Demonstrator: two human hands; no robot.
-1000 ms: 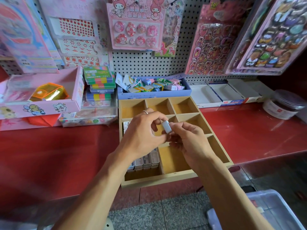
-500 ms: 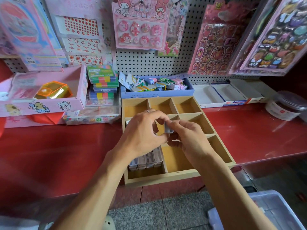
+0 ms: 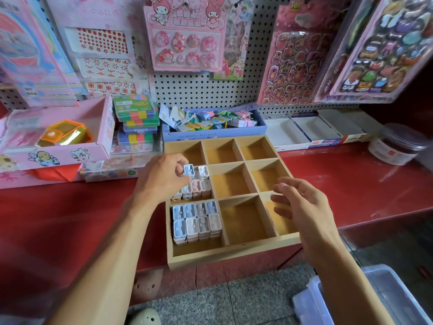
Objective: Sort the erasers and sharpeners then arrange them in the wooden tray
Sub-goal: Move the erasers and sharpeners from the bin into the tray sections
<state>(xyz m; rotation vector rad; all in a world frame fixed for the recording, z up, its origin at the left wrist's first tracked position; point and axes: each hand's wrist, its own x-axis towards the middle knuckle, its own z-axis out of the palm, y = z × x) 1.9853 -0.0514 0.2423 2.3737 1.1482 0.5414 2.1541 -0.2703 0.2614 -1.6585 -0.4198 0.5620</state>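
Head view: left hand pinches a blue sharpener over the wooden tray, left column, middle compartment. Small, light, rigid, likely slick; best gripped by its sides. Right hand spread, holding nothing. Front-left compartment holds stacked sharpeners; the other compartments show bare bottoms.

Sticker sheets on pegboard, lidded jar, red counter

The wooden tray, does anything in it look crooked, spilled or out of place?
Nothing stands out. The sharpeners sit in neat rows in the wooden tray's two left compartments. The left hand holds one blue sharpener above the middle-left stack, not yet placed.
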